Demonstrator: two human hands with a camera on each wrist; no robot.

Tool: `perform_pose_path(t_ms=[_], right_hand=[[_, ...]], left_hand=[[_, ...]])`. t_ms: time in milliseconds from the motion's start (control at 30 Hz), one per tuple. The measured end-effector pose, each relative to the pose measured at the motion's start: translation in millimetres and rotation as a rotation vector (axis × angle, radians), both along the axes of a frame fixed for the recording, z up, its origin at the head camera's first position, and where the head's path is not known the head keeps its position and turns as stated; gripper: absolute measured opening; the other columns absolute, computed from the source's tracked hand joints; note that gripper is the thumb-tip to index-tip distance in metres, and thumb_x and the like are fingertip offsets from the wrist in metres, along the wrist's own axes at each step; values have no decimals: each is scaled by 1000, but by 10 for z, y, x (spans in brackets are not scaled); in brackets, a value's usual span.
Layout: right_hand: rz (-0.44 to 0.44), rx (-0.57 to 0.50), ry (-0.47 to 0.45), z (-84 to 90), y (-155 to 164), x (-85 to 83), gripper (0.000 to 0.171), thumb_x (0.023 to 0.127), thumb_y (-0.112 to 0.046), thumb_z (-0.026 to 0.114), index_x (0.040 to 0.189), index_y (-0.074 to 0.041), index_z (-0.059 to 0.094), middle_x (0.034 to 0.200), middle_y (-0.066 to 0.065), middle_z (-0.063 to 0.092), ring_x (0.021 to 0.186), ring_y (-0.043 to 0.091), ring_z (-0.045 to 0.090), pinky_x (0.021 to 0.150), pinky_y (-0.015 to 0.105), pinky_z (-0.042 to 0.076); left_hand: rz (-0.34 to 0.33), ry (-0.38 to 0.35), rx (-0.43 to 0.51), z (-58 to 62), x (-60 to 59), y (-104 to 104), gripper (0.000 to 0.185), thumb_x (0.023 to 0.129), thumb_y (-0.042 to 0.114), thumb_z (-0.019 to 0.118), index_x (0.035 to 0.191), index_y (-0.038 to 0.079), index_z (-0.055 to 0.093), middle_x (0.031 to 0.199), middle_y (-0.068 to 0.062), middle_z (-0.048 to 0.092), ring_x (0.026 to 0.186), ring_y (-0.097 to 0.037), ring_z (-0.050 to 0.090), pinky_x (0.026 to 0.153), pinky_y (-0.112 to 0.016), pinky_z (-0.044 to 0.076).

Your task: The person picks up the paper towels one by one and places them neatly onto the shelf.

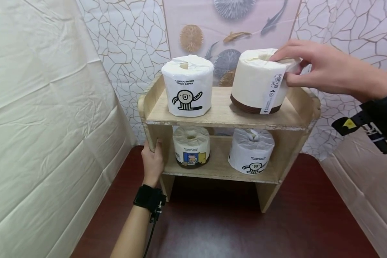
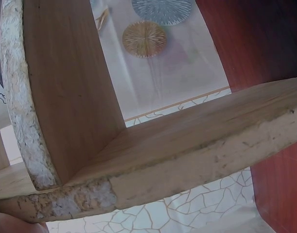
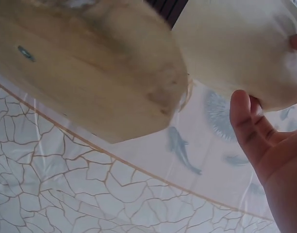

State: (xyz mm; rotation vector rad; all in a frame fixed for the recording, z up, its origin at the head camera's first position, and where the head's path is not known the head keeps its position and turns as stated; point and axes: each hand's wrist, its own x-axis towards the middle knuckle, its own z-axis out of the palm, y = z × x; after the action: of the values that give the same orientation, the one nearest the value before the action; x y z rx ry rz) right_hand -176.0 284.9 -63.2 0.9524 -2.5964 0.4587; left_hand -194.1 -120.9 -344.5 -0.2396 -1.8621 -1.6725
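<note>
A small two-tier wooden shelf (image 1: 224, 116) stands on a dark red table. On its top board sit a white wrapped toilet roll (image 1: 187, 86) with a cartoon figure and a cream roll (image 1: 256, 80) with a brown base and a label strip. My right hand (image 1: 282, 70) grips the cream roll at its upper right, fingers on top and thumb on the side. The right wrist view shows that roll (image 3: 240, 43) and my thumb (image 3: 245, 121). My left hand (image 1: 153, 150) holds the shelf's left side panel. The left wrist view shows the panel (image 2: 66, 87) close up.
Two more wrapped rolls (image 1: 191, 146) (image 1: 251, 150) sit on the lower board. Cream sheets hang at the left (image 1: 45, 125) and right; a patterned backdrop with fish (image 1: 235, 36) is close behind the shelf. The red tabletop (image 1: 213, 229) lies in front.
</note>
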Motion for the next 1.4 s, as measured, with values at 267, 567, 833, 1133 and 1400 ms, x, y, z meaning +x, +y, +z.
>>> perform_pose_path(t_ms=[267, 567, 833, 1133, 1400], right_hand=[[-35, 63, 59, 21, -81, 83, 44, 94, 2, 65, 136, -7, 67, 130, 6, 61, 96, 2, 48, 77, 15, 39], [-163, 104, 128, 67, -265, 187, 45, 97, -10, 66, 141, -3, 64, 127, 19, 62, 96, 31, 56, 68, 25, 38], [-258, 111, 151, 36, -349, 308, 47, 99, -14, 61, 143, 1, 61, 129, 24, 60, 94, 37, 53, 71, 42, 39], [-339, 178, 146, 39, -524, 385, 50, 99, -17, 59, 145, 3, 58, 137, 28, 57, 114, 51, 52, 86, 63, 42], [-391, 133, 93, 51, -651, 445, 51, 100, -17, 54, 147, 4, 57, 140, 27, 57, 106, 45, 55, 81, 56, 45]], left_hand=[[8, 9, -2, 3, 4, 3, 31, 111, 8, 53, 135, -11, 56, 118, -38, 64, 101, -48, 64, 82, -28, 46], [20, 21, -6, -25, -21, -29, 31, 111, 11, 53, 135, -8, 57, 88, -35, 58, 66, -17, 47, 65, -26, 37], [-15, -2, 2, -35, 5, 1, 32, 112, 11, 51, 138, -8, 55, 92, -40, 59, 73, -43, 53, 66, -25, 40], [-12, 27, -5, -30, -1, 13, 31, 111, 11, 52, 136, -8, 57, 80, -35, 52, 66, -19, 45, 66, -27, 37], [15, 35, -14, -17, 5, 7, 29, 111, 9, 53, 133, -9, 58, 76, -23, 48, 67, -19, 43, 66, -28, 36]])
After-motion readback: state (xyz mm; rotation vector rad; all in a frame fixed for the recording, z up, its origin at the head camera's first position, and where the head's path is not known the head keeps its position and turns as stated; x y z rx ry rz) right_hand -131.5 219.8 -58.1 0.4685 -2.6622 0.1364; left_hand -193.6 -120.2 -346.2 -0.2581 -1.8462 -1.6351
